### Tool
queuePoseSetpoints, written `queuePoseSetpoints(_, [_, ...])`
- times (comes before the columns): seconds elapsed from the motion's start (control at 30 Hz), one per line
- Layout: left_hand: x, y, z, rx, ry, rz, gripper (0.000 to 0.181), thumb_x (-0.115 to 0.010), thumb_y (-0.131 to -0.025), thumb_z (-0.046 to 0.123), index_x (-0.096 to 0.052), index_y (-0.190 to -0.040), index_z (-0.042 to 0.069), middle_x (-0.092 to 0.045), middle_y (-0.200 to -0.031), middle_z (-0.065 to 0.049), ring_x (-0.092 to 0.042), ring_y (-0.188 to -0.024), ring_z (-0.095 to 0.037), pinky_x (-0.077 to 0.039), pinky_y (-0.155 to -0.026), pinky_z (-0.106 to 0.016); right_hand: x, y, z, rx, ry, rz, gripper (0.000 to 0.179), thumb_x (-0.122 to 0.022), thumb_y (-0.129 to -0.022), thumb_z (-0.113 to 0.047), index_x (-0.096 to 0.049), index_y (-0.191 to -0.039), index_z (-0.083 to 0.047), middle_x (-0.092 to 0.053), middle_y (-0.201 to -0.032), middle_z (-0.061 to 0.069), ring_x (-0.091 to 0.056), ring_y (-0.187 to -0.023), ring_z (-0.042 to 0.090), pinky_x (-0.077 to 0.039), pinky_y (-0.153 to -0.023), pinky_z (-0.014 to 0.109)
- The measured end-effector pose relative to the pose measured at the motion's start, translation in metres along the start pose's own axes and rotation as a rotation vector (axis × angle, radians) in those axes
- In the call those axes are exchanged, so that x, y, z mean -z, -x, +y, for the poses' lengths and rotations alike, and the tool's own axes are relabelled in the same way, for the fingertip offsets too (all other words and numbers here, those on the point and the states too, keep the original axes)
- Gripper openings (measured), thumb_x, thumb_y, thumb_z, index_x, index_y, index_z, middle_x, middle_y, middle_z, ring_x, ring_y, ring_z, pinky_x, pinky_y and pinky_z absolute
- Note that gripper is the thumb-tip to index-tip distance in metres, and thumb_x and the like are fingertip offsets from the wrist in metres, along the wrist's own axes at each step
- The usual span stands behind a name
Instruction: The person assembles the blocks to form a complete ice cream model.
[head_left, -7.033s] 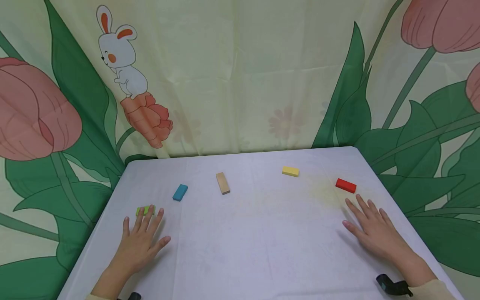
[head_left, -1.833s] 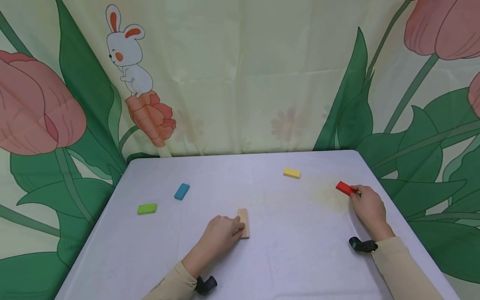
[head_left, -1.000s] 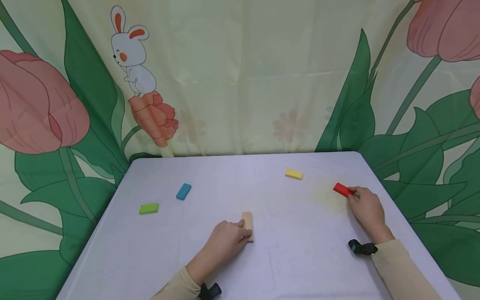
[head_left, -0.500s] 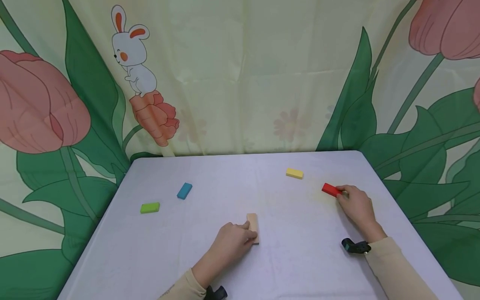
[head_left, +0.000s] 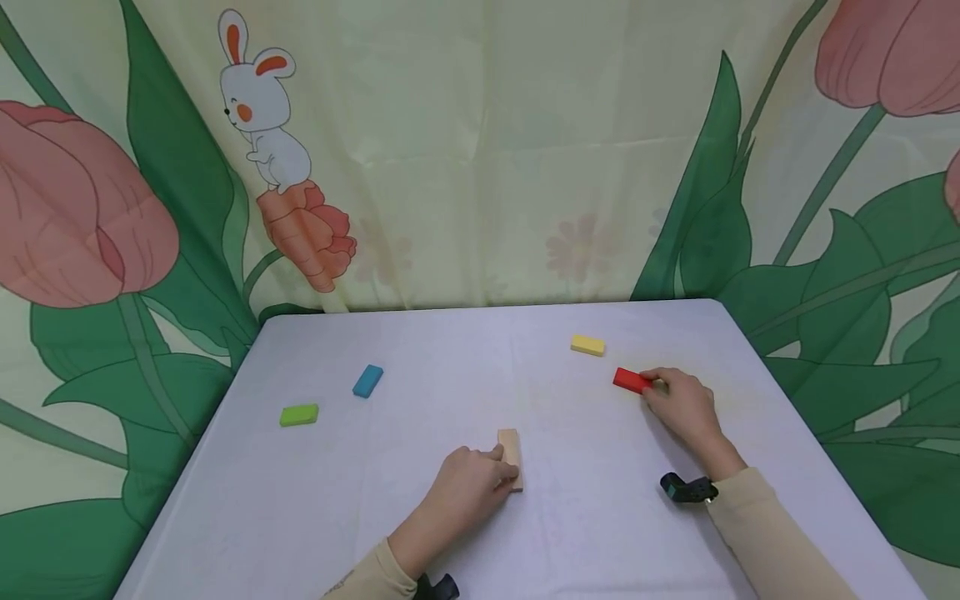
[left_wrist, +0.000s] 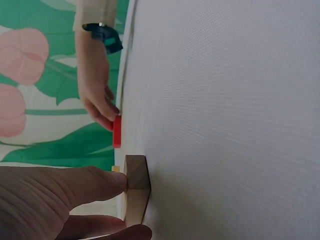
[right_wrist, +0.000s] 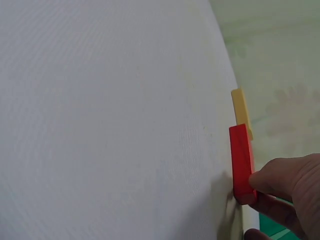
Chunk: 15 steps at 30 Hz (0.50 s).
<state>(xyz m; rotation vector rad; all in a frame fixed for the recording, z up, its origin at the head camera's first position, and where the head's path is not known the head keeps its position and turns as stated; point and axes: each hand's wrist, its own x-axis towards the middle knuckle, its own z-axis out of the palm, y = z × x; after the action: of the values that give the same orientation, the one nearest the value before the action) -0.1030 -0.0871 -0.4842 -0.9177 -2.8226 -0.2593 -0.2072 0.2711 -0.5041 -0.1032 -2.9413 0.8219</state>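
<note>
1. The left hand (head_left: 468, 487) grips the plain wooden block (head_left: 510, 443), thumb and fingers pinching it. The block lies at the hand's 2 o'clock, its long side running roughly from 12 to 6 o'clock, near the middle of the table (head_left: 570, 525).
2. The right hand (head_left: 684, 408) pinches the near end of the red block (head_left: 632, 381) between thumb and fingers; the block's free end points to about 10 o'clock. It is well apart from the wooden block, at that block's 2 o'clock.
3. Whether either gripped block rests on the table or is raised slightly above it is hard to tell from these angles.
4. A black device (head_left: 686, 487) sits at the right wrist, at the right hand's 6 o'clock, next to a beige sleeve (head_left: 772, 533).
5. The yellow block (head_left: 588, 345) lies near the red one, toward 10 o'clock, apart from it in the head view.
6. The blue block (head_left: 367, 381) lies at the wooden block's 10 o'clock, well apart.
7. The green block (head_left: 299, 415) lies at the blue block's 8 o'clock.
8. Beyond the table, toward 12 o'clock, hangs a curtain (head_left: 427, 208) printed with a white rabbit (head_left: 262, 100) and pink tulips (head_left: 82, 208).
</note>
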Motion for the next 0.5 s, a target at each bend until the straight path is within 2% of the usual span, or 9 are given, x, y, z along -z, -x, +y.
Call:
queuePoseSetpoints(0.27, [-0.001,0.001,0.001,0.000,0.006,0.011,0.013,-0.083,-0.087,0.026,-0.084,-0.099,0.030,-0.078,-0.114,-0.007,-0.069,-0.066,-0.005,-0.034,-0.052,-0.021,-0.007,-0.001,-0.020,-0.003,-0.018,-0.062,0.037,-0.061,-0.098,-0.016,-0.067,-0.133,-0.005,-0.062,-0.139,0.025,-0.052,-0.129,0.046,-0.032,-0.102,0.066])
queuePoseSetpoints(0.5, [-0.001,0.000,0.004,-0.003,0.018,0.034,0.011,-0.082,-0.086,0.025,-0.084,-0.096,0.029,-0.078,-0.112,-0.005,-0.077,-0.079,-0.011,-0.030,-0.051,-0.020,-0.015,-0.001,-0.032,0.019,-0.040,-0.079,0.037,-0.062,-0.097,-0.018,-0.068,-0.132,-0.007,-0.064,-0.137,0.023,-0.054,-0.128,0.045,-0.032,-0.102,0.064])
